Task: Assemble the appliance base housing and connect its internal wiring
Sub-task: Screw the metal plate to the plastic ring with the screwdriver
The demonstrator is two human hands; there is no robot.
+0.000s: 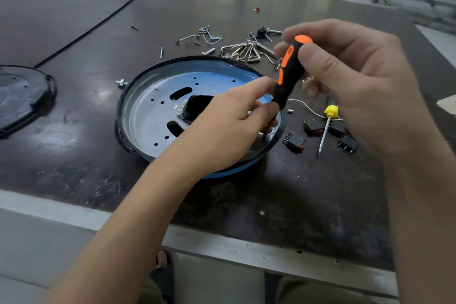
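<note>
A round metal base housing point(148, 108) with a blue underside and black rim lies on the dark table, its perforated plate facing up. A black part point(196, 108) sits in its centre. My right hand point(345, 81) grips the top of an orange-and-black screwdriver point(290, 74), which stands almost upright with its tip at the housing's right inner edge. My left hand point(232, 121) reaches into the housing and pinches the screwdriver's shaft near the bottom of the handle. The screw at the tip is mostly hidden by my left hand.
A black round cover point(22, 99) lies at the far left. Loose screws, clips and hex keys point(244, 50) are scattered behind the housing. A yellow-handled screwdriver point(327, 126), a thin white wire point(306, 106) and several black rocker switches point(294, 142) lie to the right.
</note>
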